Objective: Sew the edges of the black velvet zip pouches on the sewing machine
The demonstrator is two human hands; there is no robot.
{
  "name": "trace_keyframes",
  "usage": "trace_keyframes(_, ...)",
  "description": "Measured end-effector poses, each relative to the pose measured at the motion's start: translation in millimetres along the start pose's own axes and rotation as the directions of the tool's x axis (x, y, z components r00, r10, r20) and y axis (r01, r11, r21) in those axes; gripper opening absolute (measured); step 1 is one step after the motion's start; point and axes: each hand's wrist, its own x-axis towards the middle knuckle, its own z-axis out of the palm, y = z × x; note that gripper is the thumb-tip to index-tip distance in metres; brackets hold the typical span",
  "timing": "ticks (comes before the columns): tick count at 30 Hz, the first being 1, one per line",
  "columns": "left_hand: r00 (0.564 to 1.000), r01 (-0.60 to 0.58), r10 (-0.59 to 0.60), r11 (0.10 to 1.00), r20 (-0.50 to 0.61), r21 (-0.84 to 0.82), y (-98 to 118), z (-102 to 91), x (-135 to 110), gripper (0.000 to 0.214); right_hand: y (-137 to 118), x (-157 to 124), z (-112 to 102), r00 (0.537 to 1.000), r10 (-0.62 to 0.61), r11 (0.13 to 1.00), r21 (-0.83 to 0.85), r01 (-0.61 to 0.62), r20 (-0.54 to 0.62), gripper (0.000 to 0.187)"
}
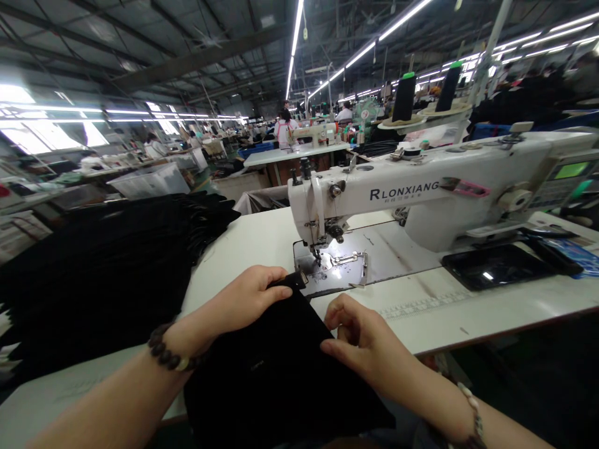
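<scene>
A black fabric piece [281, 368] hangs over the table's front edge towards me. My left hand [255, 293] pinches its upper corner, where a short dark strap-like end [296, 280] sticks out between thumb and fingers. At the fabric's right edge, my right hand [353, 333] has its fingers curled, with thumb and forefinger closed on the cloth. Just beyond my hands stands a white sewing machine [355, 199]. Its needle and presser foot [317, 255] sit above the metal plate [346, 265], a little apart from the fabric.
A tall pile of black fabric pieces [103, 262] covers the table's left side. On the right lie a dark phone or tablet [498, 265] and a blue packet [578, 252]. A ruler strip [421, 305] runs along the front. Thread cones [404, 96] stand behind the machine; people work farther back.
</scene>
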Motion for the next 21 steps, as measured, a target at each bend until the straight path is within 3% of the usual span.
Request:
trace_keyframes(3, 0.999, -0.042, 0.04, 0.997, 0.028, 0.063, -1, -2.6, 3, 0.021, -6, -7, -5, 0.98, -0.16, 0.972, -0.154, 0.177, 0.12, 0.016)
trace_keyframes(6, 0.995, -0.073, 0.067, 0.994, 0.079, 0.081, -1, -6.9, 7, 0.019, -11, -11, -13, 0.882, -0.349, 0.852, -0.284, 0.439, 0.318, 0.038)
trace_keyframes(9, 0.99, -0.101, 0.085, 0.984, 0.11, 0.15, -5, -7.3, 20, 0.017, -9, -5, -16, 0.728, -0.498, 0.559, -0.467, 0.685, 0.471, 0.045)
trace_keyframes(12, 0.991, -0.115, 0.087, 0.943, 0.101, 0.313, -13, 3.8, 42, 0.017, 1, 10, -14, 0.619, -0.588, 0.224, -0.63, 0.744, 0.521, 0.031)
trace_keyframes(14, 0.993, -0.108, 0.08, 0.916, 0.086, 0.385, -21, 16.6, 59, 0.016, 9, 20, -10, 0.615, -0.565, 0.107, -0.691, 0.715, 0.55, 0.026)
trace_keyframes(16, 0.993, -0.104, 0.075, 0.911, 0.089, 0.4, -29, 29.2, 74, 0.015, 16, 27, -4, 0.651, -0.487, 0.059, -0.722, 0.69, 0.582, 0.023)
trace_keyframes(18, 0.99, -0.121, 0.08, 0.91, 0.119, 0.398, -34, 37.5, 84, 0.015, 19, 33, 2, 0.682, -0.389, 0.056, -0.723, 0.688, 0.619, 0.021)
trace_keyframes(21, 0.98, -0.159, 0.101, 0.912, 0.169, 0.377, -38, 39.9, 91, 0.015, 14, 41, -3, 0.695, -0.279, 0.092, -0.702, 0.706, 0.662, 0.021)
